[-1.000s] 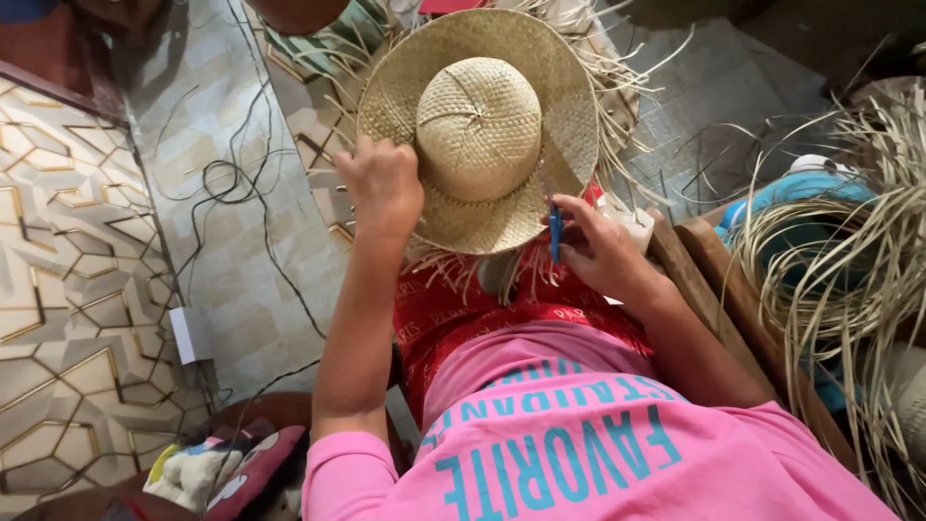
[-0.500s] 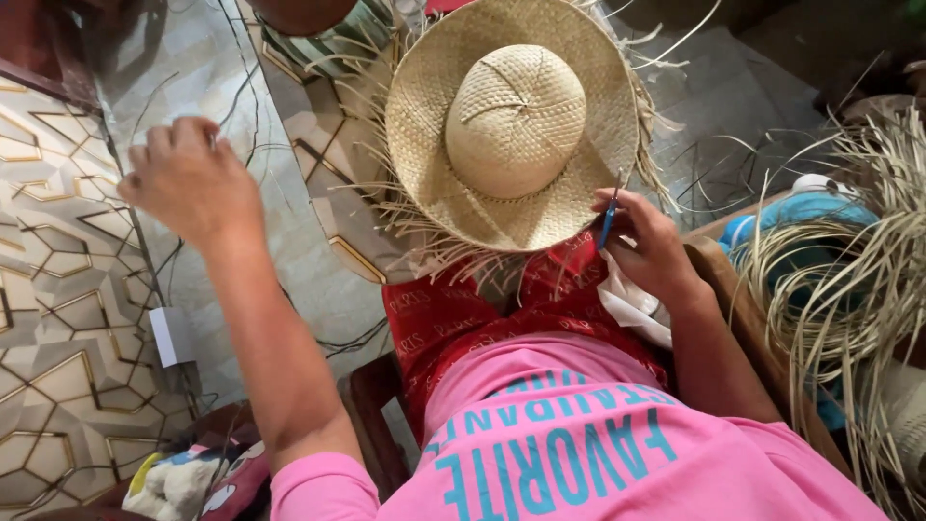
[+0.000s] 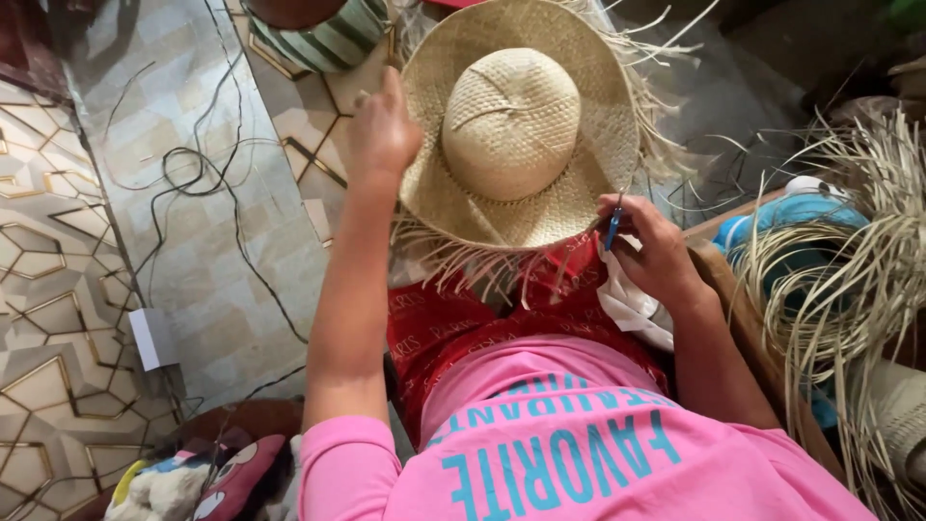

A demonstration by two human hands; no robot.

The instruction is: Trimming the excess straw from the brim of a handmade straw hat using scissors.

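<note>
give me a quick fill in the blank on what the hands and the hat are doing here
1. The left hand grips the ____ of the woven straw hat.
2. The right hand pinches a thin ____ tool at the hat's edge.
3. Loose straw ends hang over the person's ____ shorts.

Missing words: brim; blue; red

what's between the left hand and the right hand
In the head view, the straw hat spans the stretch: the left hand is at its left brim, the right hand, with a blue tool, at its lower right brim.
</note>
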